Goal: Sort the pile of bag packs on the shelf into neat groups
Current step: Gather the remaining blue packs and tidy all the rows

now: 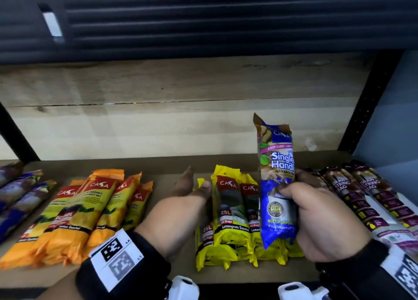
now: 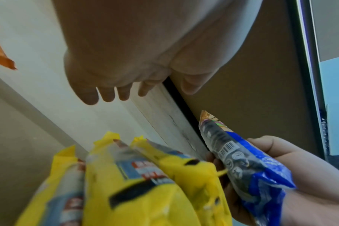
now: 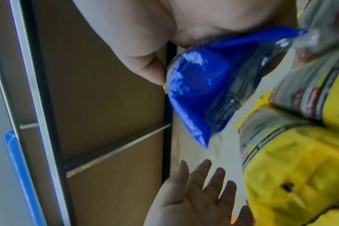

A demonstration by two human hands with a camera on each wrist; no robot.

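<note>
My right hand point(image 1: 316, 211) grips a blue "Single Handle" garbage bag pack point(image 1: 277, 182) upright above the shelf; the same pack point(image 2: 248, 166) point(image 3: 199, 91) shows in both wrist views. My left hand point(image 1: 181, 200) is open, fingers straight, just left of a group of yellow packs point(image 1: 230, 218) lying on the shelf point(image 1: 172, 171). Those yellow packs point(image 2: 135, 183) point(image 3: 292, 152) fill the lower part of the wrist views. Orange packs point(image 1: 79, 213) lie in a group at the left. Blue packs point(image 1: 15, 193) sit at the far left. Purple drawstring packs point(image 1: 366, 195) lie at the right.
The shelf has a pale wooden back panel point(image 1: 158, 123) and black metal uprights point(image 1: 366, 105) at the right and left. A dark slatted board point(image 1: 203, 17) hangs overhead. Bare shelf surface point(image 1: 176, 272) shows between the orange and yellow groups.
</note>
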